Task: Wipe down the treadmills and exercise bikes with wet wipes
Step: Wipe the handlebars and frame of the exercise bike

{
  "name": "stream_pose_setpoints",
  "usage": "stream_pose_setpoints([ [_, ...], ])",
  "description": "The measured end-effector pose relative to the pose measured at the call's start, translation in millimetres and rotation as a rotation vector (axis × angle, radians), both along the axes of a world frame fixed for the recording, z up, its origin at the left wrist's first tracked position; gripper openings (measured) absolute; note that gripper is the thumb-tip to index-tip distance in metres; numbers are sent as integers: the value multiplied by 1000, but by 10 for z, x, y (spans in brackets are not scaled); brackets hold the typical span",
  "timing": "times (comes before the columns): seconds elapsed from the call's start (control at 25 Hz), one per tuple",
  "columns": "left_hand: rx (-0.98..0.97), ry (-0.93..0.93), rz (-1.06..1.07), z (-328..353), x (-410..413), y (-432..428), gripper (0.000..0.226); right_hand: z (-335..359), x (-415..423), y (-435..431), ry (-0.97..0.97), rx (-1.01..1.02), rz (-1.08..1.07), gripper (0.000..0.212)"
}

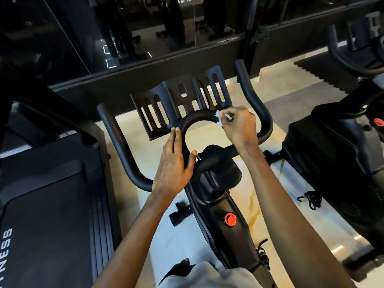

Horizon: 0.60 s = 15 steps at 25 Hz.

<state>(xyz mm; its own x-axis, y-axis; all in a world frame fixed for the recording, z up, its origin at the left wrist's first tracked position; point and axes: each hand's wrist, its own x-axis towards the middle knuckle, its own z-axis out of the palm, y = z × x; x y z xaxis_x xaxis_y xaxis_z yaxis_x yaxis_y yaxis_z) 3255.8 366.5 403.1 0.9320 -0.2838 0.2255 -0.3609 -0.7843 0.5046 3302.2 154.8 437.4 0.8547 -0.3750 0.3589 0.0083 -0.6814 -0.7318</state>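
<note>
The white wet wipe (218,118) is crumpled against the right side of the round middle loop (196,117) of the exercise bike (220,204) handlebar. The right hand (239,127) pinches it with curled fingers. The left hand (172,169) lies on the left side of the loop, fingers straight, thumb spread. A slotted tray (178,100) stands just behind the loop. A treadmill (52,204) is near on the left, and a second bike (332,152) on the right.

A single wide-angle camera, worn on the head, looked forward and steeply down from close above the exercise bike handlebars (194,117) at frame centre; the treadmill (52,204) filled the lower left, a dark glass wall (145,28) crossed the top
</note>
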Motion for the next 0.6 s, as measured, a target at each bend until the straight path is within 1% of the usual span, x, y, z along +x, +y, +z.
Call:
stream_pose_setpoints([
  [0.12, 131, -112, -74, -59, 12, 10, 55, -35, -19, 45, 17, -16, 29, 13],
  [0.2, 132, -113, -95, -71, 17, 16, 50, 8, -50, 3, 55, -10, 42, 12],
  [0.36, 103, -34, -141, -26, -12, 65, 55, 2, -414, -201, 173, -31, 36, 12],
  [0.52, 133, -35, -203, -16, -45, 129, 64, -72, -712, -232, 186, 89, 1, 13],
  [0.6, 119, -30, -214, -10, -53, 132, 65, -70, -745, -141, 202, 132, 32, 15],
])
